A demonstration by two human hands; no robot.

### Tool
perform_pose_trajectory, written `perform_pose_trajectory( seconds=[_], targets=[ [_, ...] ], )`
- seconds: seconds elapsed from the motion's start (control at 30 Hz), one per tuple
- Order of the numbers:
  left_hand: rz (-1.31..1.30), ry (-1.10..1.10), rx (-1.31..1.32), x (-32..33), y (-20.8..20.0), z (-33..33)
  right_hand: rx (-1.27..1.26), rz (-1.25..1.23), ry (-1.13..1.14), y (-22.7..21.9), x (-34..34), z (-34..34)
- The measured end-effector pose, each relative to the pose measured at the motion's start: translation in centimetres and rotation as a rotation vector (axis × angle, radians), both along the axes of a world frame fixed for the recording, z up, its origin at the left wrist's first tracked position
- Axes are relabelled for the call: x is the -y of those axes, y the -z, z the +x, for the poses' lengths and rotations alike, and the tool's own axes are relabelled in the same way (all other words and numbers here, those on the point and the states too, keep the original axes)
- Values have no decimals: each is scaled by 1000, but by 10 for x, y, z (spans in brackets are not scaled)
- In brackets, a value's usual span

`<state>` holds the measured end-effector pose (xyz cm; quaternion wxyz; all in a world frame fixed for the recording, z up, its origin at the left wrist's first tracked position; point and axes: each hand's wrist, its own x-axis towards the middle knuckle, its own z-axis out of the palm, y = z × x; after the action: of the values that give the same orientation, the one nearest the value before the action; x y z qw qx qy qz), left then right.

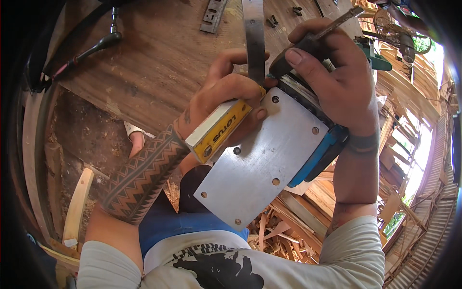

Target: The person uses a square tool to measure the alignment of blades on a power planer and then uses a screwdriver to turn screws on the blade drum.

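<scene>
A try square with a yellow and silver stock (221, 127) is gripped in my left hand (233, 86), its steel blade (254, 38) pointing away from me. Just right of it is an upturned power tool that looks like an electric planer, with a blue body (315, 161) and a flat, screwed-on metal sole (262, 154) facing up. My left fingertips reach the sole's far edge. My right hand (339, 82) is closed round a dark-handled screwdriver (337, 23), its shaft angled up to the right, and lies against the planer's far end. What is under my right palm is hidden.
On the wooden bench (139, 72) lie a slotted metal plate (211, 17) and several small screws (272, 20). A black-handled metal tool (98, 44) is at far left. To the right stand a fan (406, 41) and stacked wood strips (404, 91); shavings (284, 241) cover the floor below.
</scene>
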<state>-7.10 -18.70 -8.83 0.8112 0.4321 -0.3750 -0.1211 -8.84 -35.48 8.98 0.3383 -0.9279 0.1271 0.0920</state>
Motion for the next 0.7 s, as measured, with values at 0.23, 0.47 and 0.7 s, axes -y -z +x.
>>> perform_pose_trajectory(
  seconds=[0.23,0.47,0.7],
  targets=[
    [6,13,-37,-2,0,-1,182,121,31,9,11,0],
    [-10,21,-15,-4,-3,0,253,148,36,3,7,-2],
    [26,139,3,-16,-4,12,723,119,559,-33,74,-85]
  ],
)
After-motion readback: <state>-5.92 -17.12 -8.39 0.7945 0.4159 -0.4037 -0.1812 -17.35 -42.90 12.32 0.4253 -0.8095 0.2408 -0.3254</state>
